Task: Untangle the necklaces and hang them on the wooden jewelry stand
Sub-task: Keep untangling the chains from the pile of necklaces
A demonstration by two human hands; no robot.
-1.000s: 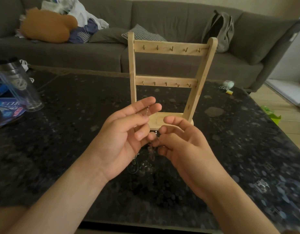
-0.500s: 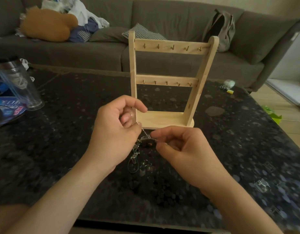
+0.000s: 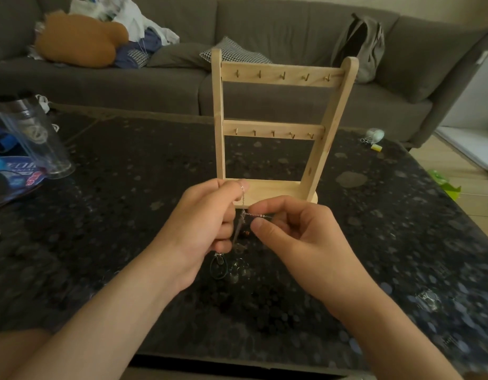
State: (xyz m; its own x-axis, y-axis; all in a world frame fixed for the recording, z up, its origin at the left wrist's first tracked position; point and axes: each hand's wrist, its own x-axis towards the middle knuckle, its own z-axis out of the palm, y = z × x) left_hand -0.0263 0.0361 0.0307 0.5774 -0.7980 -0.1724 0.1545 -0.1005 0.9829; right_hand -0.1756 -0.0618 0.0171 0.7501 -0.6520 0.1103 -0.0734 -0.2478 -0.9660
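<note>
Both clenched on fine silver chain: gripped high in the left hand (image 3: 207,226), drawn sideways between thumb and forefinger of the right hand (image 3: 295,239). Strung between and dangling below them, tangled necklaces (image 3: 259,215), lowest loops close to the black speckled worktop (image 3: 127,215); contact impossible to tell. Just behind the hands, upright on the worktop, wooden jewelry stand (image 3: 275,127).

Nothing can be read for certain. A blue printed sheet (image 3: 16,175) at the left edge of the counter (image 3: 127,215) bears pale lettering, too blurred to make out.
</note>
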